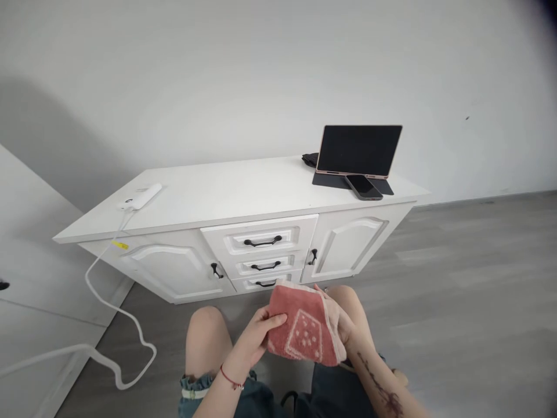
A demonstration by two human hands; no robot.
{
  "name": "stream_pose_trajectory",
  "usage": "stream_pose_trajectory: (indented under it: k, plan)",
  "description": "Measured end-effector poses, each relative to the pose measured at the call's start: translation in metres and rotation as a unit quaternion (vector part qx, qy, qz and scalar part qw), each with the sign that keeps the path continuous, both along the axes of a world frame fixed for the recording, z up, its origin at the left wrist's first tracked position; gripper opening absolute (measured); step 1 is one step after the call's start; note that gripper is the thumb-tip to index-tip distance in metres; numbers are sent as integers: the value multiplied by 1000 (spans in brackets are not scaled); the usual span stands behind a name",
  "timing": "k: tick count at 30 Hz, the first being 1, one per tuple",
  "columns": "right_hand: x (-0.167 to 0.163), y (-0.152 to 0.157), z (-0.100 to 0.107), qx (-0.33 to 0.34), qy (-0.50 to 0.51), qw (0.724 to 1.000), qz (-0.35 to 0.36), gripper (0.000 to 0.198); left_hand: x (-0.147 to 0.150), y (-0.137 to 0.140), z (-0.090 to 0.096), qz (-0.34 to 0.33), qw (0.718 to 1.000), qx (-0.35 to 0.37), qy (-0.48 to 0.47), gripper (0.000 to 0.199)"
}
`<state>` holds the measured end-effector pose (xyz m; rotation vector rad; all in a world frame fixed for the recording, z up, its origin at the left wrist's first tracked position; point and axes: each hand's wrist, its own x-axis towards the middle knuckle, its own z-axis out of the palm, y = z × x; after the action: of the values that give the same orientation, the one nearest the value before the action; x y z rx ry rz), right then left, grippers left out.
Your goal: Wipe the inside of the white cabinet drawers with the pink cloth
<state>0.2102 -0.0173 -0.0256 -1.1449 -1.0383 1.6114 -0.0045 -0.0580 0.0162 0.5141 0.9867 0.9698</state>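
Observation:
A folded red towel [300, 319] with a pale edge and a white dotted square pattern is held up above my lap, between my knees. My left hand [259, 334] grips its left side, the thumb lying across the front and the other fingers behind. On the right side, my right hand [339, 319] holds the towel from behind and along its pale edge. Most of the right fingers are hidden by the cloth.
A white cabinet [226, 188] with drawers and doors stands ahead against the wall. On it are a tablet [359, 151] on a dark stand, a phone [364, 187], a dark item [310, 159] and a white power strip [141, 196]. Its cable [126, 313] hangs down at left.

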Motion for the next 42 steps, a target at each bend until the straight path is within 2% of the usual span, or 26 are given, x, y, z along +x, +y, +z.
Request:
stream_pose_trajectory:
  k: [3,5,7,9,11,13,15,17,19,21,25,28,30,33,35,37,39,42]
  plan:
    - [-8,-14,7,-71,96,992,39,64,-3,-27,-6,80,997,-10,-22,38]
    - [-14,-29,11,-100,156,981,49,68,-2,-41,-10,120,992,-7,-25,41]
    - [-19,-44,15,-94,157,983,31,75,-1,-51,-12,152,988,-7,-9,40]
    - [-25,-55,21,-65,117,991,2,93,0,-57,-13,178,984,-8,17,37]
    - [-30,-60,27,-24,62,998,-17,99,0,-59,-13,197,980,-1,35,36]
    - [-32,-60,32,29,12,999,-25,84,-2,-58,-14,211,976,20,44,36]
    - [-33,-60,35,80,-27,996,-26,60,-5,-56,-14,238,968,48,61,36]
    - [-34,-59,35,118,-40,992,-28,43,-8,-54,-15,291,948,77,106,36]
    - [-37,-61,34,120,-37,992,-22,40,-10,-56,-13,345,916,109,176,33]
    - [-42,-64,32,92,-35,995,-13,42,-11,-62,-8,368,883,148,251,27]
    - [-49,-69,25,37,-28,999,21,46,-16,-76,14,331,832,234,379,20]
    - [-48,-68,20,25,-39,997,59,50,-23,-77,27,268,820,282,419,13]
    - [-46,-67,20,46,-86,994,45,54,-27,-72,29,223,823,296,431,15]
    - [-46,-67,31,133,-169,976,17,65,-28,-63,29,158,817,315,457,6]
    - [-50,-69,41,178,-178,964,81,78,-26,-59,30,108,811,330,471,6]
    - [-58,-71,48,183,-160,957,161,90,-24,-58,35,68,807,337,479,4]
    - [-65,-72,48,162,-148,956,196,83,-26,-58,43,50,803,341,486,6]
    - [-67,-73,43,103,-104,965,216,52,-37,-58,58,16,814,326,480,10]
